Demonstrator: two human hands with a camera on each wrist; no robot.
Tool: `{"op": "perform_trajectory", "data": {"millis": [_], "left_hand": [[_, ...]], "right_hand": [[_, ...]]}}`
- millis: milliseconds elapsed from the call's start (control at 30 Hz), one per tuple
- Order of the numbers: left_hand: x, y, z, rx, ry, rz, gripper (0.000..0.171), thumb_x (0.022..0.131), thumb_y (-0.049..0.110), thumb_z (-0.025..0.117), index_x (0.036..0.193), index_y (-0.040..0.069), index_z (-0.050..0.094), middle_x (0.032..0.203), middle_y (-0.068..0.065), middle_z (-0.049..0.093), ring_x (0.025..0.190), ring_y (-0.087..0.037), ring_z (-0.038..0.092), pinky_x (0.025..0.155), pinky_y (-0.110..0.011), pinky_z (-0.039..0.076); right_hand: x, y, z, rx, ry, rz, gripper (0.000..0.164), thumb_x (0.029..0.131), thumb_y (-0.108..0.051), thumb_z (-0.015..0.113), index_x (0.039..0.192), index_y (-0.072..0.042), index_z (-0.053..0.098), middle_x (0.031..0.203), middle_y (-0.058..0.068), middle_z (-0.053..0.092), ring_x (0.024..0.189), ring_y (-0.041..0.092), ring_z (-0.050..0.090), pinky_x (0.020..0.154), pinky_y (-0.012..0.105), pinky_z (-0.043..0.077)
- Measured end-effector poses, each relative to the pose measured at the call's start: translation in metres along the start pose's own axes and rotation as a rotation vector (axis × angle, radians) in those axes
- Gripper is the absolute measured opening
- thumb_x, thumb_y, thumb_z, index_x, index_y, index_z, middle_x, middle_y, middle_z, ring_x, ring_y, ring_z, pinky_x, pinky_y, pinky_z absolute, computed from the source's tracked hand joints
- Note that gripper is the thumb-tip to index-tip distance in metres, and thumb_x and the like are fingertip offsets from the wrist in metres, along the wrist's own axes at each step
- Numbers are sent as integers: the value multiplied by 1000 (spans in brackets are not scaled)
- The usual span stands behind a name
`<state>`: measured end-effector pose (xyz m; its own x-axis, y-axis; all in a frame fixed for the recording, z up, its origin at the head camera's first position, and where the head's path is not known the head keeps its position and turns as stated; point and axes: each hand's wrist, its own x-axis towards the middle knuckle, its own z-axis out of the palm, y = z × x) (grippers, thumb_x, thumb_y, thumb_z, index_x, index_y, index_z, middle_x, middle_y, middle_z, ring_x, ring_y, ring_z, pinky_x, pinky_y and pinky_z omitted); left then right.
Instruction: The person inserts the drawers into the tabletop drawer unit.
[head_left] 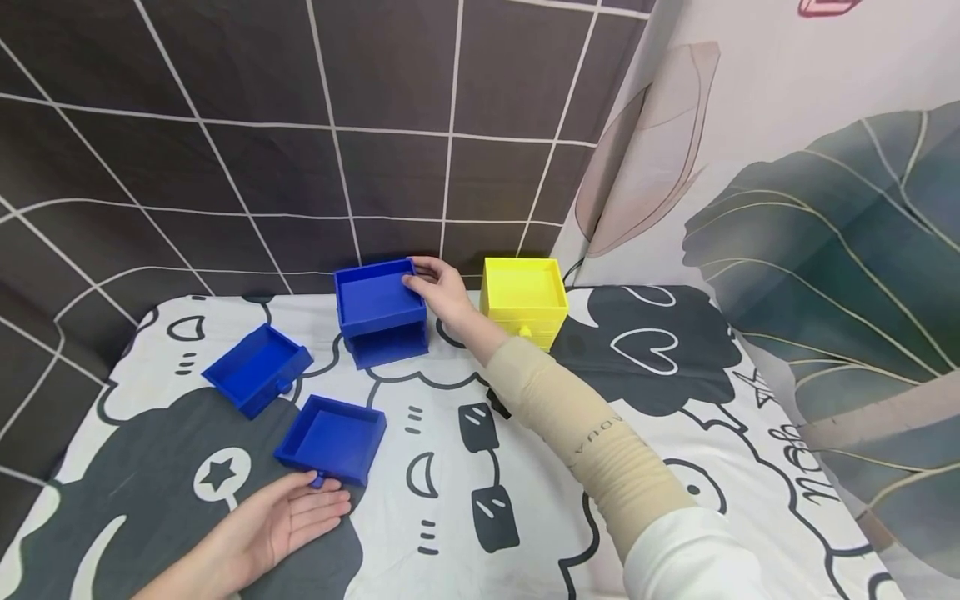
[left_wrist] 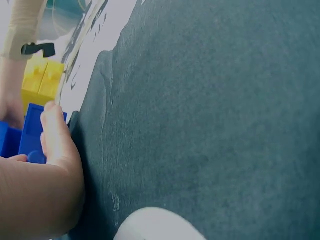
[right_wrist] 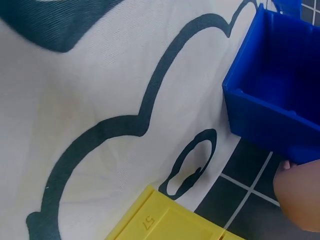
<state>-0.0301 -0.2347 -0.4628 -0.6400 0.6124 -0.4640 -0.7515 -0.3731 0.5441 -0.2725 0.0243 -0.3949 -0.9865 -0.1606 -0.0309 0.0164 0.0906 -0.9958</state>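
Note:
A blue mini drawer cabinet (head_left: 381, 312) stands at the back, its front opening (head_left: 390, 343) showing no drawer inside. My right hand (head_left: 442, 292) grips its upper right edge, thumb over the rim; in the right wrist view the cabinet (right_wrist: 280, 85) sits beside the fingers. Two loose blue drawers lie on the cloth: one further back (head_left: 258, 367), one nearer (head_left: 333, 437). My left hand (head_left: 281, 521), palm up with fingers fairly straight, is at the nearer drawer's knob (head_left: 318, 481). In the left wrist view this knob (left_wrist: 36, 157) shows between thumb and fingers.
A yellow drawer cabinet (head_left: 525, 300) with a small knob stands right of the blue one, close to my right forearm. A patterned cloth (head_left: 420, 517) covers the surface. Behind rises a dark gridded curtain (head_left: 390, 167); a leaf-print sheet (head_left: 840, 267) hangs at the right.

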Motion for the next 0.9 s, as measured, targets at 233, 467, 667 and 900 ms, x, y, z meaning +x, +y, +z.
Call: {"op": "perform_trajectory", "data": {"millis": [233, 467, 667, 900], "left_hand": [[0, 1, -1, -16, -27, -16, 45, 117, 25, 31, 117, 7, 73, 122, -11, 79, 117, -19, 76, 108, -32, 60], [2, 2, 1, -9, -8, -18, 45, 117, 23, 32, 116, 6, 73, 121, -11, 78, 115, -19, 76, 107, -33, 61], [5, 1, 3, -3, -6, 4, 43, 117, 23, 33, 115, 7, 73, 121, -10, 78, 115, -18, 76, 107, -32, 61], [13, 1, 11, -39, 9, 39, 41, 117, 24, 34, 113, 8, 72, 120, -7, 78, 114, -17, 76, 106, -30, 61]], "right_hand": [[-7, -1, -6, -24, 36, -8, 45, 103, -7, 67, 145, 6, 57, 149, 23, 61, 139, 35, 59, 121, 39, 50], [-12, 1, -11, -13, 21, -14, 48, 104, -11, 68, 147, 5, 55, 151, 22, 59, 143, 34, 57, 123, 40, 48], [-17, 2, -16, -22, -6, -5, 50, 105, -13, 66, 151, 2, 53, 155, 21, 57, 146, 33, 54, 126, 40, 45], [-16, 11, -17, 9, -27, -24, 54, 104, -11, 65, 154, 2, 50, 158, 21, 54, 149, 34, 50, 129, 42, 42]]}}
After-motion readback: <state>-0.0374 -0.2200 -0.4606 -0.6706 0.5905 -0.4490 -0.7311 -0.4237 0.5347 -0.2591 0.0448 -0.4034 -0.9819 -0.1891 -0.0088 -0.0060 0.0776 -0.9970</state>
